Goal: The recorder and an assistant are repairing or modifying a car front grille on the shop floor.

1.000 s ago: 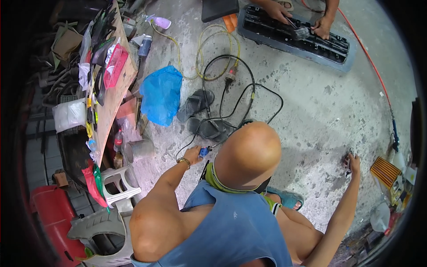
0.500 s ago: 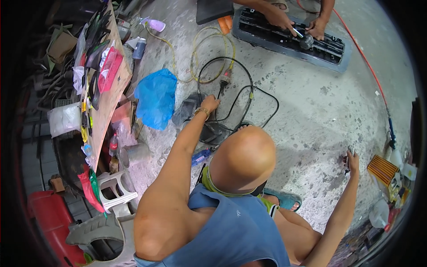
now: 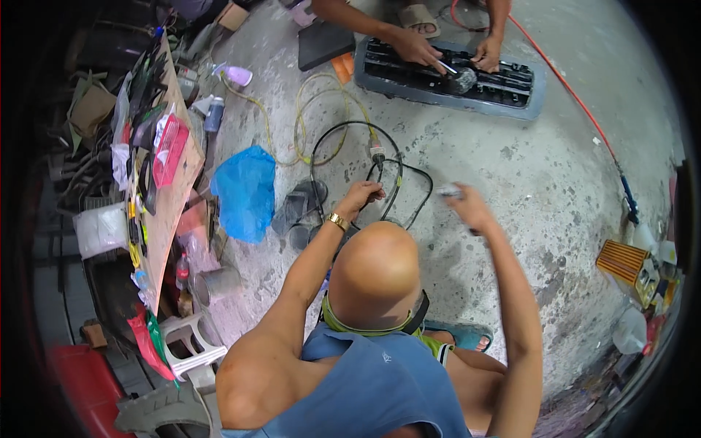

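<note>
In front of my raised knee, my left hand [image 3: 363, 197] pinches the black cable [image 3: 379, 172] a little below where it meets the yellow cord. The cable's loops lie on the concrete floor around this hand. At the joint sits a dark plug [image 3: 377, 154]. My right hand [image 3: 471, 208] hovers to the right of the loops, closed round a small silvery object [image 3: 449, 191]; blur hides its kind. Left of my left hand, a dark grey piece of plastic [image 3: 305, 197] lies partly behind the wrist, next to a blue plastic bag [image 3: 246, 191].
Ahead, a co-worker's hands [image 3: 420, 50] work with a handled tool over a black slatted panel [image 3: 453, 77]. A red hose [image 3: 566, 84] curves down the right, near an orange pleated filter [image 3: 622, 259]. Leftward stands a cluttered board [image 3: 179, 182] with a pink basket [image 3: 170, 151].
My right hand has swung in from the far right toward the cable loops, bringing the silvery object. My left hand has shifted slightly right and nearer my knee. The whole view has shifted a little.
</note>
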Demonstrator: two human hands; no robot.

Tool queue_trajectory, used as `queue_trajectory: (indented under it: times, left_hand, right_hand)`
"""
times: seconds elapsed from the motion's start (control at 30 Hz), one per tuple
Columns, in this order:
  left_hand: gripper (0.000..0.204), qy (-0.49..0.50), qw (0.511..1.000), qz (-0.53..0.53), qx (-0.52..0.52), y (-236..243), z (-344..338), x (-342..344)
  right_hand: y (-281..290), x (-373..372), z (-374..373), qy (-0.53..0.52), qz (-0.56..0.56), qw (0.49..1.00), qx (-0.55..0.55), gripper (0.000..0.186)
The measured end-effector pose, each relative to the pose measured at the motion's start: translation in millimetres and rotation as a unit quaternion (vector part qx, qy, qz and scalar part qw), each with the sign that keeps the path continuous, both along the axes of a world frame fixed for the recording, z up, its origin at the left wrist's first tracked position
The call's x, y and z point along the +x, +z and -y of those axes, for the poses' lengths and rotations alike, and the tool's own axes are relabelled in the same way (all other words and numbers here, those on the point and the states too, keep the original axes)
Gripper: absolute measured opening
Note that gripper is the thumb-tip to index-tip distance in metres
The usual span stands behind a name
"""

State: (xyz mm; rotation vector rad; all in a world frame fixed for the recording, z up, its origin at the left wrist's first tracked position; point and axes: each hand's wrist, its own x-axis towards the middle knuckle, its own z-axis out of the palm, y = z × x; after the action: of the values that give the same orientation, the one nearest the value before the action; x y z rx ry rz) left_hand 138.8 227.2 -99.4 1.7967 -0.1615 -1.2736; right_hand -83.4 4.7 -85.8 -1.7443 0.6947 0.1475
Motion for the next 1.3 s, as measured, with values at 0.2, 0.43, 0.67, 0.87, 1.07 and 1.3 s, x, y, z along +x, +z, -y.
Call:
queue_trajectory:
  times: [0.2,0.43,0.67,0.87,1.07,1.3]
  left_hand:
    - [0.026,0.092,0.984,-0.121,-0.089,-11,32,-27]
    - [0.056,0.089,0.991,-0.101,0.009,-40,35,2]
    - [0.061,0.138,0.985,-0.059,0.087,-55,66,33]
    - [0.037,0.191,0.979,-0.038,0.062,-61,83,28]
    - [0.045,0.237,0.967,0.071,0.064,-58,24,71]
    - [0.05,-0.005,0.95,0.293,0.106,4,-55,45]
  right_hand:
    - [-15,76,-105,-0.129,-0.014,0.921,0.368,0.037]
    - [-37,69,-124,-0.309,0.078,0.811,0.49,0.015]
    - [-27,71,-123,-0.246,0.052,0.865,0.434,0.014]
    - [-40,63,-117,-0.226,0.062,0.914,0.33,0.015]
    - [-4,48,-103,-0.025,0.063,0.979,0.194,0.031]
    - [34,-41,16,-0.146,-0.049,0.974,0.168,0.03]
